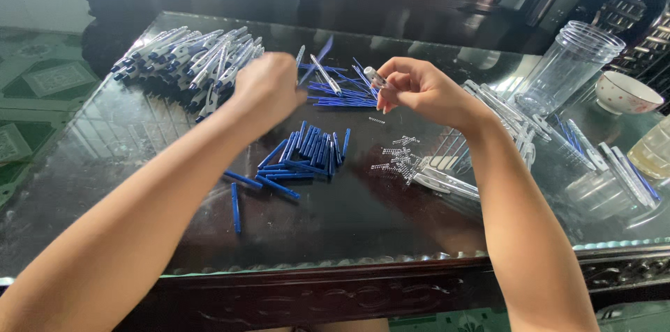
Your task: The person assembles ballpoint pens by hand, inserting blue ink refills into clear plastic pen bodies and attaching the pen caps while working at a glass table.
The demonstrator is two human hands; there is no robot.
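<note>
Nearest the camera, a carved dark wooden edge is seen under the glass-topped counter, whose glossy surface mirrors the room; on it, at near centre, a loose heap of short blue plastic tubes is laid, round and matt, with a few strays rolled off to the near left; just right of them a small cluster of fine metal springs is gathered, thin, coiled and bright, kept apart from the tubes, it seems, so that each kind can be picked singly. To the right, clear pen barrels are spread flat. Above the springs, the right hand is raised off the counter, its fingers pinched shut on a clear pen barrel, held tilted, probably so that its open end can be reached. The left hand is lifted above the counter, curled into a loose fist; whether anything is held inside cannot be told. Farther off, thin blue refills are fanned at centre; at far left a pile of white-and-blue pens is stacked; at far right a clear ribbed plastic jar and a white patterned bowl are stood.
</note>
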